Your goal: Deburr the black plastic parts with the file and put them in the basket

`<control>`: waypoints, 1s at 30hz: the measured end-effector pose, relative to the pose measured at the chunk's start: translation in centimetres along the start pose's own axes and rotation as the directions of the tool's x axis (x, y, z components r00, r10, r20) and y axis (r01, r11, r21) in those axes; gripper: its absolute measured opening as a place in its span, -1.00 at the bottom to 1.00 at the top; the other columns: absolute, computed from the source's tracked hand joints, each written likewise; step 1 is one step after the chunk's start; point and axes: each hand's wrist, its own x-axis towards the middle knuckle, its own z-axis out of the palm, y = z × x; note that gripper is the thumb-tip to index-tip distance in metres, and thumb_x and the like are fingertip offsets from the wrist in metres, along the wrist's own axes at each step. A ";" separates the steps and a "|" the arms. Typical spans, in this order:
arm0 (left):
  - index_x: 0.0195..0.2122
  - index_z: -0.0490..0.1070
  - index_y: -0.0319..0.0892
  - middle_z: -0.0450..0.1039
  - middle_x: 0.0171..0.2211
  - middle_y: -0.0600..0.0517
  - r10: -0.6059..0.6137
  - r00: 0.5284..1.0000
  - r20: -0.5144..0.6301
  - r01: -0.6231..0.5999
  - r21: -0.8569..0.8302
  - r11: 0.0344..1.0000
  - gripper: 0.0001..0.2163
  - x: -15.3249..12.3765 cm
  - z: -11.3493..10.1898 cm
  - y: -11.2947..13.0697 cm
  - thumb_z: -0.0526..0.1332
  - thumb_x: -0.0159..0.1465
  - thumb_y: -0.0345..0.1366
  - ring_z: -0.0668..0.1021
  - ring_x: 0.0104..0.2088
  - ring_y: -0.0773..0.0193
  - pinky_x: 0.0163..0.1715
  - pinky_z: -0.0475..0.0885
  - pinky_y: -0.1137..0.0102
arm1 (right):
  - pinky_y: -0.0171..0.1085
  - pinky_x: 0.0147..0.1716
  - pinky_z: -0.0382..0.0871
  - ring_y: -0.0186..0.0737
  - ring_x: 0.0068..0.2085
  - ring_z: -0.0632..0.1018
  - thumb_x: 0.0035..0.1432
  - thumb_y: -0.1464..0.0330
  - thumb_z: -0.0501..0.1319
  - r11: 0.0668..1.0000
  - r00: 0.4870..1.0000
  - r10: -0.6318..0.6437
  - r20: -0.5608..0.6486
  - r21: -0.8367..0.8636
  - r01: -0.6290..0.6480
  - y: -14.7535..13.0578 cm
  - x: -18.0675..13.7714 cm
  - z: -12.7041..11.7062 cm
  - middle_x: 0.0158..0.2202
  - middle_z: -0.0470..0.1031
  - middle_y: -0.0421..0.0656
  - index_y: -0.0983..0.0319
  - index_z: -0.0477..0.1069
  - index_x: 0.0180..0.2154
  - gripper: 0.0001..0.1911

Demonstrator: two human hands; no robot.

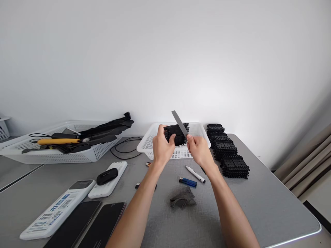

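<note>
My left hand [163, 146] grips a black plastic part [178, 135] with toothed edges, thumb on its face, raised above the white perforated basket [205, 132]. A flat grey metal strip, looking like a file [179, 121], is pinched in my right hand [198, 148]. It slants across the right side of the black part; whether the two touch is hard to tell. My right fingertips and the file's grip end hide part of that edge. Stacks of similar black parts [235, 167] stand to the right of the basket.
A blue lighter [188, 182], white marker [195, 174] and crumpled grey cloth [183, 198] lie between my forearms. To the left are power banks [58, 210], a black case [107, 176], two phones [103, 225] and a tool basket [100, 151]. A black cable [115, 153] curls beside it.
</note>
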 end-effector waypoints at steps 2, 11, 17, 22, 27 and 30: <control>-0.19 0.26 -0.08 0.50 -0.36 0.02 -0.002 1.000 -0.007 0.002 0.018 1.000 -0.81 0.0 0.0 -0.1 0.20 0.17 -0.35 0.56 -0.34 0.12 -0.34 0.38 0.33 | -0.27 -0.52 0.00 -0.33 -0.57 0.21 0.34 0.10 -0.09 0.999 0.999 0.007 -0.052 -0.033 -0.009 0.1 0.0 -0.1 -0.68 0.19 -0.23 0.19 0.11 -0.64 -0.46; -0.22 0.24 -0.08 0.47 -0.38 0.04 0.005 1.000 -0.026 -0.005 0.002 1.000 -0.81 0.0 -0.1 -0.2 0.21 0.16 -0.36 0.54 -0.37 0.15 -0.36 0.36 0.36 | -0.27 -0.52 0.00 -0.34 -0.58 0.21 0.35 0.11 -0.09 1.000 1.000 -0.015 0.001 -0.023 0.015 -0.1 -0.1 -0.2 -0.68 0.19 -0.23 0.19 0.11 -0.65 -0.45; -0.21 0.24 -0.08 0.46 -0.38 0.03 -0.015 1.000 -0.027 0.016 0.031 0.999 -0.80 0.1 -0.1 -0.4 0.21 0.16 -0.35 0.53 -0.38 0.15 -0.37 0.35 0.35 | -0.27 -0.55 -0.05 -0.35 -0.59 0.14 0.35 0.11 -0.10 0.998 0.996 -0.021 -0.092 -0.053 0.016 0.1 -0.1 -1.0 -0.68 0.16 -0.25 0.18 0.06 -0.63 -0.47; -0.19 0.24 -0.08 0.46 -0.38 0.03 -0.021 0.999 -0.028 0.022 0.041 0.999 -0.80 0.0 -0.2 -0.1 0.20 0.17 -0.35 0.53 -0.37 0.13 -0.35 0.35 0.33 | -0.25 -0.54 -0.06 -0.34 -0.59 0.14 0.35 0.11 -0.08 0.995 0.996 -0.041 -0.084 -0.089 0.034 0.2 -0.2 -0.9 -0.68 0.17 -0.24 0.18 0.09 -0.64 -0.47; -0.18 0.24 -0.08 0.47 -0.38 0.05 -0.031 0.999 0.017 0.030 0.038 0.999 -0.80 0.1 -0.4 0.1 0.20 0.17 -0.33 0.53 -0.39 0.15 -0.37 0.35 0.34 | -0.26 -0.56 -0.05 -0.35 -0.58 0.13 0.34 0.09 -0.07 1.000 0.967 0.011 -0.255 -0.016 -0.016 0.1 -0.1 -1.6 -0.65 0.18 -0.25 0.18 0.11 -0.61 -0.49; -0.16 0.26 -0.07 0.49 -0.36 0.05 0.019 0.995 0.093 -0.019 0.008 1.000 -0.79 0.0 -0.3 0.3 0.19 0.18 -0.31 0.55 -0.36 0.15 -0.35 0.37 0.35 | -0.30 -0.56 0.01 -0.35 -0.57 0.17 0.24 0.00 0.08 0.997 0.955 0.039 -0.294 0.081 -0.016 -0.1 -0.1 -2.1 -0.61 0.20 -0.27 0.20 0.24 -0.53 -0.53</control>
